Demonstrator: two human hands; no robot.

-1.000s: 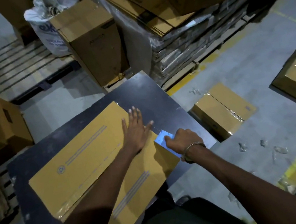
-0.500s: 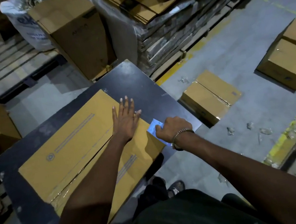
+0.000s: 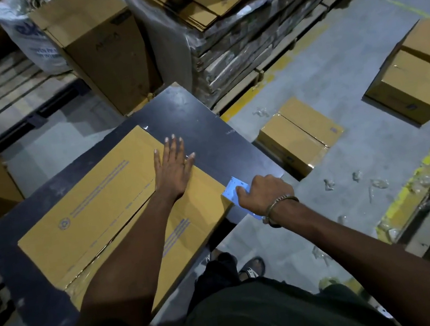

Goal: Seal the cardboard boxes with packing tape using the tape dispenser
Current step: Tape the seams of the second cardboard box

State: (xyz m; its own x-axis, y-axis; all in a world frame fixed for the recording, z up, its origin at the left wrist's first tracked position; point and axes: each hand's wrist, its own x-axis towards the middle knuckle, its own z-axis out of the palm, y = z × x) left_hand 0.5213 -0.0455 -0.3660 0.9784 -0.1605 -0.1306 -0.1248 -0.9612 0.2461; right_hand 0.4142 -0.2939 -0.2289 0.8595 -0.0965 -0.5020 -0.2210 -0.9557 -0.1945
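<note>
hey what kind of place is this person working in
Probably a warehouse packing area: flattened cardboard stacked on a pallet, sealed boxes on the concrete floor, and yellow floor lines.

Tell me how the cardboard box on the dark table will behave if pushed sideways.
The cardboard box lies broad and low, so it probably slides rather than tips. The dark table looks smooth, so expect easy slipping. The left hand pressing flat likely steadies it.

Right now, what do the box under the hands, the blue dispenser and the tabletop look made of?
Box: tan corrugated cardboard, matte, with printed lines and creased flaps. Dispenser: likely plastic, pale blue and smooth; mostly hidden by the right hand. Tabletop: dark board, slightly glossy, scuffed; material unclear.
</note>
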